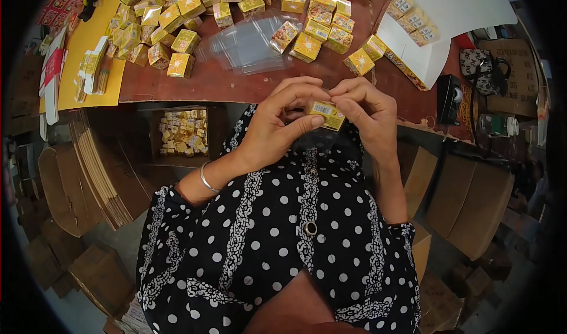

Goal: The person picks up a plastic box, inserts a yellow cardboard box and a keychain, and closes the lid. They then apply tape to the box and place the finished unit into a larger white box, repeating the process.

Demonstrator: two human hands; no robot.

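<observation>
A small yellow box (334, 121) with a barcode label is held close in front of my body, near the table's front edge. My left hand (274, 118) grips it from the left, thumb pressed on its face and fingers curled behind. On the other side, my right hand (372, 113) pinches at the box's upper right with thumb and fingertips. Clear plastic film shows below the box against the polka-dot shirt. Just beyond my hands, flat clear plastic sleeves (245, 46) lie in a stack on the red table.
Many small yellow boxes (180, 65) are heaped across the table (159, 85). An open white carton (407, 53) at right holds several more. A black tape dispenser (449, 98) sits at the right edge. Under the table, a cardboard box (155, 134) contains small yellow pieces.
</observation>
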